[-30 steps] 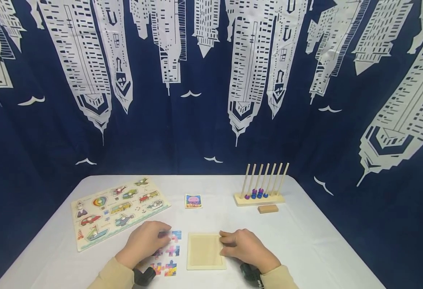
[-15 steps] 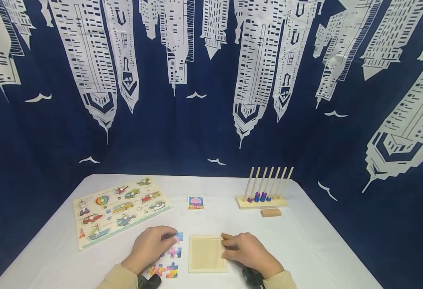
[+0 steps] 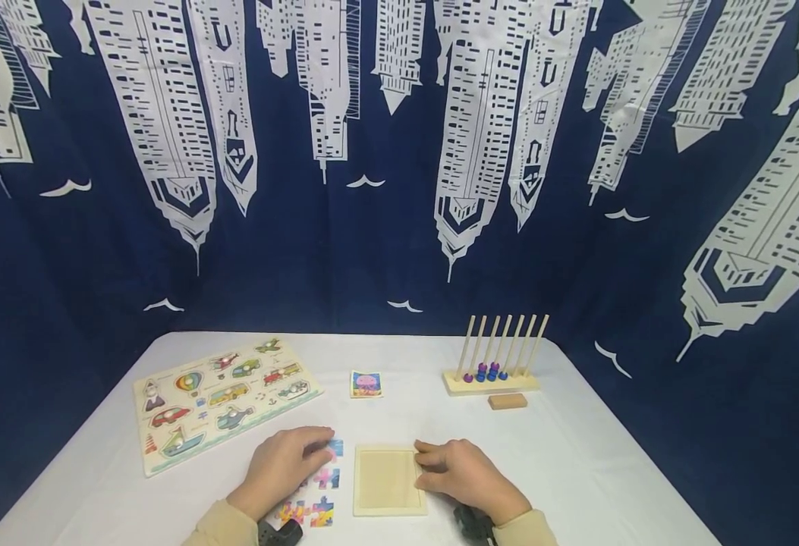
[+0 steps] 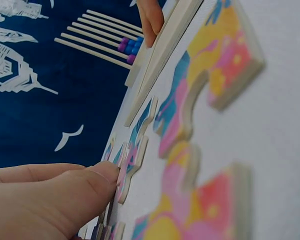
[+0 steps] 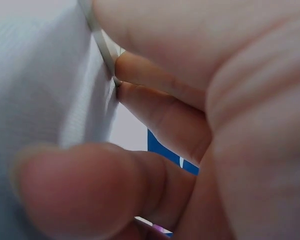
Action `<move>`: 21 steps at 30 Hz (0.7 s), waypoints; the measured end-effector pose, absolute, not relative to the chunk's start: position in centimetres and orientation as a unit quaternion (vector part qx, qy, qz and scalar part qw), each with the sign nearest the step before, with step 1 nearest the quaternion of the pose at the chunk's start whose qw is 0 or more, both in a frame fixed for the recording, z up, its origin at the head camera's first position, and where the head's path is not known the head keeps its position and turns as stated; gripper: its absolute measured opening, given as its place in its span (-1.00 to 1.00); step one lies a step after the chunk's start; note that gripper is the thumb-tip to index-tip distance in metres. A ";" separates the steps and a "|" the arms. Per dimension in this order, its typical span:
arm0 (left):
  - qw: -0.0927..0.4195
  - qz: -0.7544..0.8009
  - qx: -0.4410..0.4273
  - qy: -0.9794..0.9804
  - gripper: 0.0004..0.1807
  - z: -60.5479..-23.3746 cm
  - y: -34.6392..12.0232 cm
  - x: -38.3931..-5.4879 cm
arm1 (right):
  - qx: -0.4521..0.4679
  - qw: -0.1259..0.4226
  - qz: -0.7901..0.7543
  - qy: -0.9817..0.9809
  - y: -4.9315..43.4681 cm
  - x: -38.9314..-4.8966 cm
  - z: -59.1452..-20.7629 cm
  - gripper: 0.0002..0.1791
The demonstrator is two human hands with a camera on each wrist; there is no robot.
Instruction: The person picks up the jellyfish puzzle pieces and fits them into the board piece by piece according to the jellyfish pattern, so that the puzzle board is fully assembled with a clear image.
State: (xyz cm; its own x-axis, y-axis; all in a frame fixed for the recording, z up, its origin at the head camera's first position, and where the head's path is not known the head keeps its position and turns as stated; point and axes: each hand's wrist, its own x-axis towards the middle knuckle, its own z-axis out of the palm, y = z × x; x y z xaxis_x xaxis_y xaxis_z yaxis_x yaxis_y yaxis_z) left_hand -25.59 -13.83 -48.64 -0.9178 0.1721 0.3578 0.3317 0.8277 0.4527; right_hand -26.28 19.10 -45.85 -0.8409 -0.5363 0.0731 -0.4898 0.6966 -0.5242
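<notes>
My left hand (image 3: 283, 462) lies over the left part of a group of jigsaw pieces (image 3: 322, 513), hiding some of them. In the left wrist view its thumb (image 4: 82, 192) is beside the far jigsaw pieces (image 4: 135, 157); I see no piece lifted. A shallow square wooden puzzle tray (image 3: 391, 512), bare inside, lies to the right of the pieces. My right hand (image 3: 463, 474) rests at the tray's right edge. Thumb and fingers touch that edge in the right wrist view, with the other fingers (image 5: 80, 190) bent loosely below.
A wooden peg board puzzle (image 3: 231, 406) with vehicle pictures lies at the left. Behind the tray is a small picture card (image 3: 366, 384). A bead stand with upright rods (image 3: 491, 383) and a wooden block (image 3: 508, 402) stand at the back right.
The left hand has shifted slightly toward the right and the tray. The right hand stays at the tray's edge. Otherwise only the head view tilts a little.
</notes>
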 end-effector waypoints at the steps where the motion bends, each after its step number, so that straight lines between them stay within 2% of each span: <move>1: 0.153 -0.257 -0.137 -0.944 -0.75 -48.7 -13.8 -25.6 | -0.278 0.043 -0.272 0.920 19.1 -26.3 -45.9 -0.54; 14: 0.154 -0.293 -0.119 -0.936 -0.81 -48.8 -13.2 -25.2 | -0.277 0.041 -0.274 0.920 19.3 -25.9 -45.8 -0.54; 21: 0.176 -0.296 -0.137 -0.929 -0.78 -47.6 -12.2 -24.4 | -0.281 0.036 -0.279 0.917 19.2 -25.9 -45.8 -0.54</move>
State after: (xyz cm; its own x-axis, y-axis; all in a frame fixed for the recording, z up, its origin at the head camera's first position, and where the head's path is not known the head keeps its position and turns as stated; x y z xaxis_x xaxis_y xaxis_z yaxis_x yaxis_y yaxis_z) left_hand -24.38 -12.25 -47.57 -0.9008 0.1499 0.4076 0.3583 0.7870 0.5024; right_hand -25.93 19.16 -45.77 -0.8392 -0.5362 0.0908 -0.4959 0.6860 -0.5324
